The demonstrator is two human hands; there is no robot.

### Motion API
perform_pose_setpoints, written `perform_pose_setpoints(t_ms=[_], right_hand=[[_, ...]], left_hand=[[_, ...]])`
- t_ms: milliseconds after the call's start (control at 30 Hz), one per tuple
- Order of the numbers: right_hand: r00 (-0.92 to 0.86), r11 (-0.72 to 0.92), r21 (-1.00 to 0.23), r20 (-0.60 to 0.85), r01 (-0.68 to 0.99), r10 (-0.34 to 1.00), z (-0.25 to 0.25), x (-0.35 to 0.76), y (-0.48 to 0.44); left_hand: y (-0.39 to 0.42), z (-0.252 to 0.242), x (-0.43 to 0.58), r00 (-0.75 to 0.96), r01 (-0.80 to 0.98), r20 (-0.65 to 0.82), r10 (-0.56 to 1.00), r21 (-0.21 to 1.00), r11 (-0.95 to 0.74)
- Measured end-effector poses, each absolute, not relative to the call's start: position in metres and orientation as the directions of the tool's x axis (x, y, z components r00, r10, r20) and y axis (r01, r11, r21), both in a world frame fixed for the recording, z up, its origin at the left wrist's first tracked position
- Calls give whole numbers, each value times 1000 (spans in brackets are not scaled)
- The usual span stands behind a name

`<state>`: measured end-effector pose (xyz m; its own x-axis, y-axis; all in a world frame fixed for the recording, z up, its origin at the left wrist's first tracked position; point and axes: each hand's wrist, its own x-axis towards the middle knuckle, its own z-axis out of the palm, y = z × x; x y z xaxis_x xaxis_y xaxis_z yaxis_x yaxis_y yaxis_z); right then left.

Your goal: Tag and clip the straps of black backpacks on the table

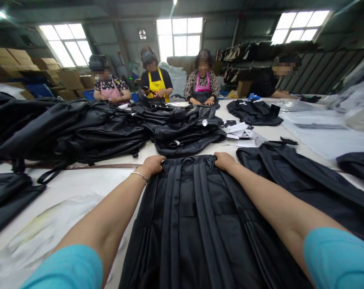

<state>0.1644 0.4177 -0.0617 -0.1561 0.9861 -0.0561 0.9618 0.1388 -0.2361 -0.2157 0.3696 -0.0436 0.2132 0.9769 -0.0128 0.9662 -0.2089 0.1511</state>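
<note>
A black backpack [188,216] lies flat in front of me, its two shoulder straps running lengthwise toward me and a small loop at its far end. My left hand [154,164] grips the far left corner, with a bracelet on that wrist. At the far right corner my right hand [224,161] is closed on the same backpack. The fingertips of both hands are partly hidden by the fabric. Just beyond the far edge lies another black bag [188,138] with a round white tag.
Black bags [64,128] are heaped on the left; another backpack [302,176] lies at right. Paper tags [238,130] and clear plastic bags [317,132] are on the table. Several co-workers [202,78] work across it. Cardboard boxes [69,79] are stacked behind.
</note>
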Motion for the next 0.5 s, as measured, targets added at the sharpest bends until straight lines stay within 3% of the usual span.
perform_pose_setpoints(t_ms=[133,267,500], right_hand=[[-163,154,-175,-39,972,986,-56,165,419],[-133,129,-177,-15,976,991,-55,172,413],[-152,129,-273,-64,953,986,-66,171,416]], left_hand=[[374,-41,-212,209,972,-1,978,114,-208],[365,-46,-212,88,989,59,994,117,-94],[369,-58,-212,22,965,54,998,261,-35]])
